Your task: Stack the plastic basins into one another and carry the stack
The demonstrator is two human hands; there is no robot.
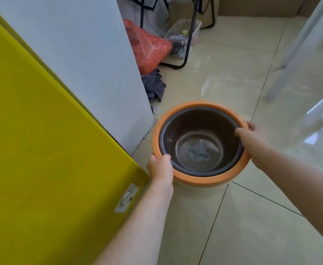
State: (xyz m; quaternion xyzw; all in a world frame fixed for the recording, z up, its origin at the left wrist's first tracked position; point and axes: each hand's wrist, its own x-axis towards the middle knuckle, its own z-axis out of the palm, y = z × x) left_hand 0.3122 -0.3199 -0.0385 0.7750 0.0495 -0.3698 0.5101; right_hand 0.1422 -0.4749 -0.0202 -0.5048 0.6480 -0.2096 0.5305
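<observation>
A dark brown basin (198,121) sits nested inside an orange-rimmed basin (204,178), their rims close together. The stack is over the tiled floor, right beside the corner of a grey wall. My left hand (161,168) grips the near-left rim, thumb hooked over both edges. My right hand (252,142) grips the right rim, thumb inside the brown basin and fingers around the orange edge. Whether the stack rests on the floor or is lifted, I cannot tell.
A yellow panel (42,140) with a white socket (127,197) fills the left. Behind the grey wall (80,44) lie a red plastic bag (149,48), a dark cloth (154,86), a clear box (183,35) and black chair legs (187,46). White furniture legs (283,73) stand at right.
</observation>
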